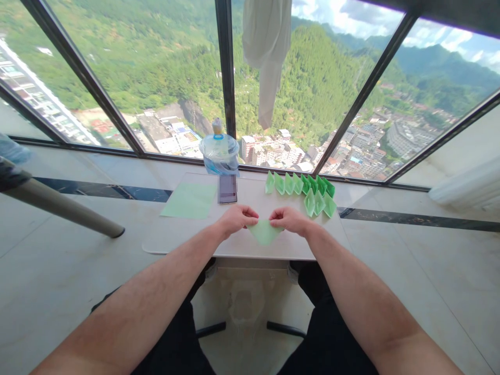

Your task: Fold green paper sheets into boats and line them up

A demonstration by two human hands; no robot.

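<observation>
A light green folded sheet of paper (265, 233) is held between both hands near the front edge of the table, its pointed end toward me. My left hand (239, 217) pinches its upper left corner between thumb and fingers. On the other side, my right hand (288, 219) pinches the upper right corner the same way. To the right stand several folded paper boats (289, 183) in pale and deeper green, set in rows. A stack or sheet of flat pale green paper (189, 200) lies at the table's left.
A phone (227, 188) lies on the white table (172, 237) behind my left hand. Beyond it, by the window, is a clear plastic-wrapped container (220, 154). A grey pole (74, 205) slants in from the left. White cloth (267, 52) hangs before the window.
</observation>
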